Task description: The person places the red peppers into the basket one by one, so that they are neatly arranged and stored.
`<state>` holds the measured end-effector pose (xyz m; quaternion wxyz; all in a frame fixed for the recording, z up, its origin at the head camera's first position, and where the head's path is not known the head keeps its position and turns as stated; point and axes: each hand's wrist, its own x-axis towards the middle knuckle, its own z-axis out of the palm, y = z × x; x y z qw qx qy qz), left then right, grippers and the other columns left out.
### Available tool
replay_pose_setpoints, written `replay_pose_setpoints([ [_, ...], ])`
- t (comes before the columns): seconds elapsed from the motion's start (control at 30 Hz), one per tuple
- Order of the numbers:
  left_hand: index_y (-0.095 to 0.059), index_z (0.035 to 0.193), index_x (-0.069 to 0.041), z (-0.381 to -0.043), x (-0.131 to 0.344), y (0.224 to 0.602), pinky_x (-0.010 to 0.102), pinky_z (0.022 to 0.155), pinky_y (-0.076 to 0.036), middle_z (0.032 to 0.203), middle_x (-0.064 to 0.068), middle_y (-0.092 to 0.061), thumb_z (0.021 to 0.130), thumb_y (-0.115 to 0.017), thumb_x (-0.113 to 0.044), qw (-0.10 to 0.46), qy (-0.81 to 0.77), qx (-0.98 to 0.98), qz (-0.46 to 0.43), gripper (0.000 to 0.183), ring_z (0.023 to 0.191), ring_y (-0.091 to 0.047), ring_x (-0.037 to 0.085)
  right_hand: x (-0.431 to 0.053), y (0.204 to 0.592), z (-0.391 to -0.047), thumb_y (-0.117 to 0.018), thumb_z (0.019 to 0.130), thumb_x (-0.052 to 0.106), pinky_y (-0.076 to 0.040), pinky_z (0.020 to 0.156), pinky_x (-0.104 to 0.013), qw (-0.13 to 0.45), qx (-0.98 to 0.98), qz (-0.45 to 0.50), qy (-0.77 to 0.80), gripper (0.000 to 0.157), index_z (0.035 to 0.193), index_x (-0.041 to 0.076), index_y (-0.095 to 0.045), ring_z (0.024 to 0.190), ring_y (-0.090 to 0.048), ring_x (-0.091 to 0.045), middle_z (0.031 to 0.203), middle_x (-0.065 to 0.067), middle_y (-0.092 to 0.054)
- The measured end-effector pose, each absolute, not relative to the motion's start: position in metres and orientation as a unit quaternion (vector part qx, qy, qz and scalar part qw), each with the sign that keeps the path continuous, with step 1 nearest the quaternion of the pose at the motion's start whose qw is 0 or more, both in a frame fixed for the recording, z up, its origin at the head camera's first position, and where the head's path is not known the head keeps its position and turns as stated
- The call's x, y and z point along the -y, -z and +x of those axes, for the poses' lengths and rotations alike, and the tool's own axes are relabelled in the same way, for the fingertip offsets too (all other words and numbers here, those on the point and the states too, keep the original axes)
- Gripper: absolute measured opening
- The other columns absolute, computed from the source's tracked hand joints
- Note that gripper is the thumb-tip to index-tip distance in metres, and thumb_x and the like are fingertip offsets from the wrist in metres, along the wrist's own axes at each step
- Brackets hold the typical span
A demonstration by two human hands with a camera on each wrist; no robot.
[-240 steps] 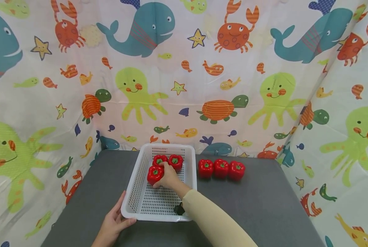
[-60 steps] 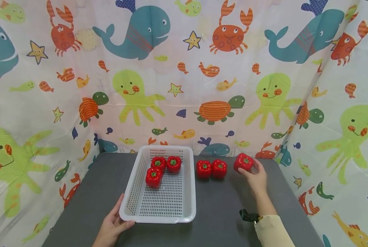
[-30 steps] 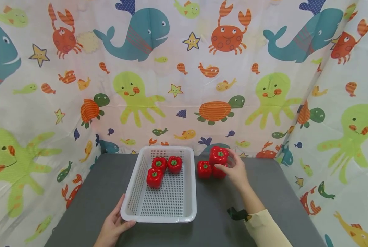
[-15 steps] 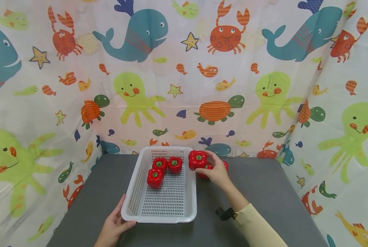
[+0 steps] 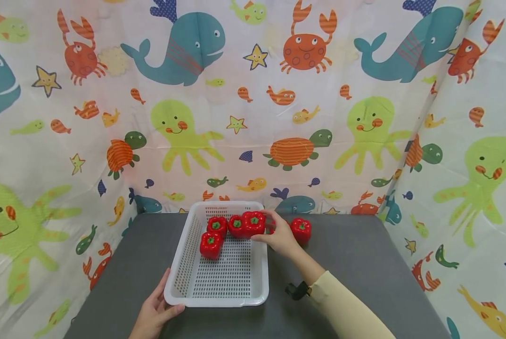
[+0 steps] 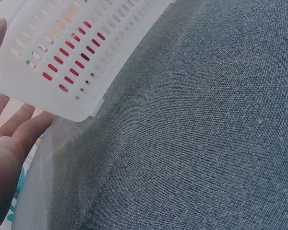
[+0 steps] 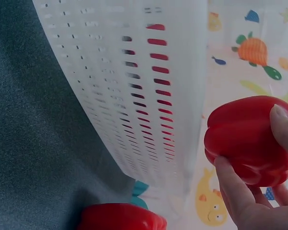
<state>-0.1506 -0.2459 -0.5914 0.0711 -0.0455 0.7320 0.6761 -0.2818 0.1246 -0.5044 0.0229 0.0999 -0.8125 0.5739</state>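
Observation:
A white perforated basket stands on the dark table with three red bell peppers inside: one at the front, another behind it, and a third partly covered. My right hand holds one more red bell pepper by thumb and fingers, above the basket's right rim. The right wrist view shows this pepper apart from the basket wall. At the basket's front left corner my left hand holds the rim, thumb in front and fingers along the left side.
To the right of the basket a red bell pepper stands on the table; another is mostly hidden behind my right hand. A dark wrist device sits at my right wrist. Curtains with sea animals enclose the back and sides.
My right hand picked up the rightmost pepper of the table row and carried it left, over the others, to the basket's right rim. My left hand stayed at the basket corner.

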Motion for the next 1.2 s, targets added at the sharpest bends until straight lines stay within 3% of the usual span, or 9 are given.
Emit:
replay_pose_setpoints([
  [0.57,-0.016,0.162,-0.034,-0.151,0.247,0.592,0.032,0.098,-0.054,0.167,0.003,-0.023,0.082,-0.084,-0.013,0.076,-0.691,-0.717,-0.051,0.107,0.146,-0.036,0.032,-0.091,0.521,-0.295,-0.092,0.072,0.037,-0.060,0.088,-0.051,-0.047,0.839,0.116,-0.529,0.087,0.144,0.018,-0.046,0.120,-0.061,-0.038,0.140,-0.009,-0.056],
  [1.2,-0.016,0.163,-0.032,-0.150,0.245,0.593,0.032,0.099,-0.054,0.166,0.001,-0.026,0.085,-0.081,-0.010,0.080,-0.706,-0.702,-0.053,0.104,0.147,-0.037,0.033,-0.062,0.533,-0.300,-0.092,0.071,0.039,-0.056,0.097,-0.051,-0.056,0.904,0.139,-0.401,0.089,0.140,0.010,-0.046,0.121,-0.063,-0.028,0.135,-0.010,-0.062],
])
